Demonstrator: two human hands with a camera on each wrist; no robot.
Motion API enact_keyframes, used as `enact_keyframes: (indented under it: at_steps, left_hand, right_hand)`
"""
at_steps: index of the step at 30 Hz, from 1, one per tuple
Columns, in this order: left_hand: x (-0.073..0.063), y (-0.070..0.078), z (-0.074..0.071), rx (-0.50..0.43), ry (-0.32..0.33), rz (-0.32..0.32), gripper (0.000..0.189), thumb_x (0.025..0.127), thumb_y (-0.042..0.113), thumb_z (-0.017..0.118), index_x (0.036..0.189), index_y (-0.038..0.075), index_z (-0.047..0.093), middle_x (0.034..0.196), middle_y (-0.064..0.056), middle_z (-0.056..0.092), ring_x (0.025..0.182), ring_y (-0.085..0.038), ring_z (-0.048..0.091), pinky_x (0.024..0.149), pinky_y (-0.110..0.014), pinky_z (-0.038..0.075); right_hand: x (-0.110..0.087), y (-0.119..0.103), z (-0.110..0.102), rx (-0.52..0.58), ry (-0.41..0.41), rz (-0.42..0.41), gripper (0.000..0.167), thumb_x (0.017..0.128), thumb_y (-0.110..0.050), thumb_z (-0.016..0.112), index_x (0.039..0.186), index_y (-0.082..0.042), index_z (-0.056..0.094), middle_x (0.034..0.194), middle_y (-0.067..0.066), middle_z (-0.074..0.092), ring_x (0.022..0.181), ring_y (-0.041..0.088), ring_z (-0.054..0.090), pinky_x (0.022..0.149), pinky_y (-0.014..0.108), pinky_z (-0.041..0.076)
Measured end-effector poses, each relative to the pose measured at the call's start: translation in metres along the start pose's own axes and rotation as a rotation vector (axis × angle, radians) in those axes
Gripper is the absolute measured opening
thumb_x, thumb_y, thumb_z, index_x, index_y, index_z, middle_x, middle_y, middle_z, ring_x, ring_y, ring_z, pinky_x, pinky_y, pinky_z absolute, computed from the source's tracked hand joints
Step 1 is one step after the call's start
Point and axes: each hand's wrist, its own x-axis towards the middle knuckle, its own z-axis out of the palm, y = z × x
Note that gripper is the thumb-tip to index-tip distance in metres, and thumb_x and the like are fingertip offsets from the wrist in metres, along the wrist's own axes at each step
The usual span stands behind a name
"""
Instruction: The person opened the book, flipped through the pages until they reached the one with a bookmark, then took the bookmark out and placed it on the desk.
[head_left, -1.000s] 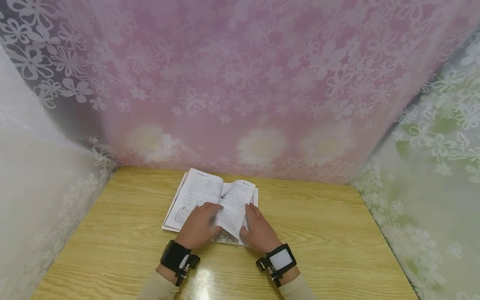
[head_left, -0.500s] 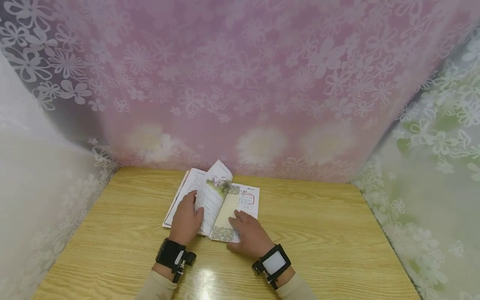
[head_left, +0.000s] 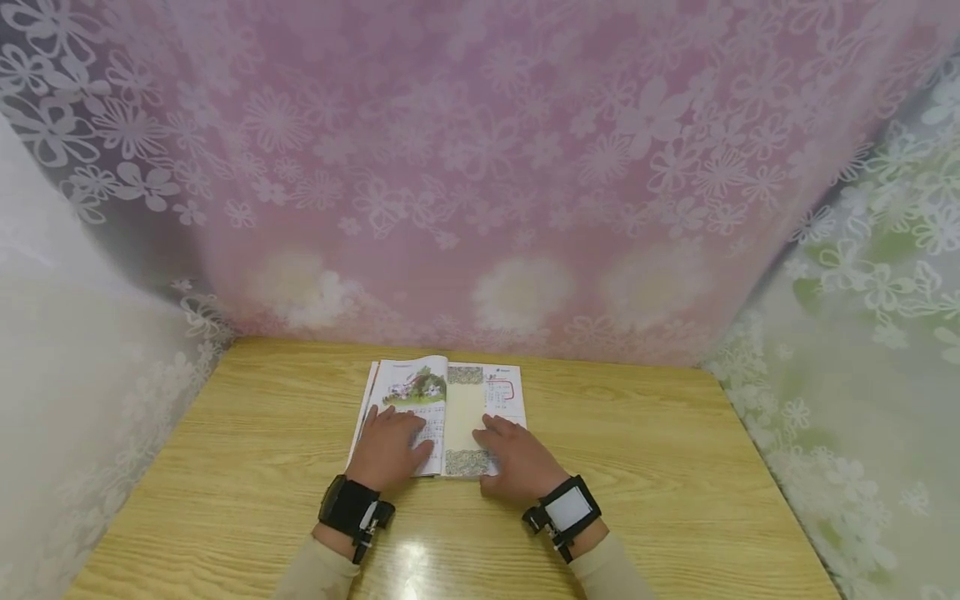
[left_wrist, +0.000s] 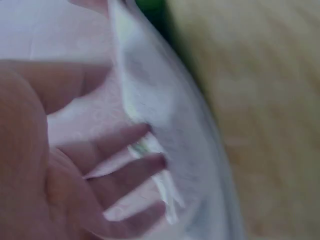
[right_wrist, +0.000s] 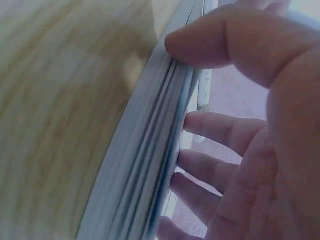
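Observation:
An open book (head_left: 431, 419) lies on the wooden table; its left page has a coloured picture above lines of text. Down the inner part of the right page runs a cream strip (head_left: 465, 417) with patterned ends, beside red-marked text. My left hand (head_left: 387, 446) rests on the lower left page, fingers spread. On the lower right page lies my right hand (head_left: 522, 458), its fingertips touching the paper. In the right wrist view, the right thumb (right_wrist: 200, 42) touches the edges of the page block (right_wrist: 145, 150). The left wrist view shows curved pages (left_wrist: 165, 110) beside the spread left fingers.
The wooden table (head_left: 630, 467) extends around the book. A pink flowered curtain (head_left: 480, 167) hangs along its back edge, with pale flowered sheets (head_left: 862, 417) at both sides. Each wrist wears a black strap with a camera.
A leaf held by both hands has turned over from right to left and now lies flat. The picture and the cream strip came into view. The left hand now rests on the turned page.

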Motion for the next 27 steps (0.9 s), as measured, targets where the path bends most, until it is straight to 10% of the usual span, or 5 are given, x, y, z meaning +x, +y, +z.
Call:
enact_keyframes:
  at_steps: [6,14,21,27]
  left_hand:
    - [0.006,0.014,0.003,-0.029,-0.085,-0.166,0.081,0.084,0.056,0.081,0.142,0.004,0.060,0.137,-0.023,0.061,0.130,-0.052,0.052,0.107,-0.082,0.025]
    - [0.009,0.019,0.005,0.111,-0.066,-0.164,0.074,0.079,0.059,0.084,0.127,0.003,0.071,0.125,-0.022,0.068,0.128,-0.045,0.057,0.116,-0.077,0.010]
    - [0.007,0.025,-0.002,0.092,-0.127,-0.157,0.053,0.082,0.048,0.085,0.106,0.002,0.073,0.100,-0.018,0.070,0.100,-0.042,0.067,0.101,-0.064,0.046]
    - [0.005,0.028,-0.006,-0.006,-0.155,-0.225,0.074,0.083,0.050,0.083,0.133,-0.001,0.063,0.119,-0.024,0.061,0.110,-0.046,0.060,0.078,-0.063,0.055]
  right_hand:
    - [0.000,0.003,0.001,0.004,-0.009,0.001,0.071,0.084,-0.029,0.081,0.147,-0.007,0.057,0.159,0.017,0.045,0.148,0.036,0.040,0.120,0.053,0.034]
    - [0.000,-0.001,0.006,-0.009,-0.006,0.034,0.072,0.085,-0.031,0.079,0.149,-0.010,0.055,0.162,0.015,0.041,0.150,0.035,0.036,0.122,0.051,0.030]
    - [-0.003,-0.003,0.009,0.013,0.024,0.027,0.070,0.085,-0.027,0.079,0.148,-0.007,0.056,0.160,0.018,0.042,0.150,0.037,0.037,0.119,0.059,0.032]
    - [-0.002,-0.003,0.011,0.020,0.050,0.041,0.070,0.082,-0.024,0.078,0.146,-0.007,0.057,0.160,0.018,0.043,0.150,0.037,0.036,0.120,0.060,0.029]
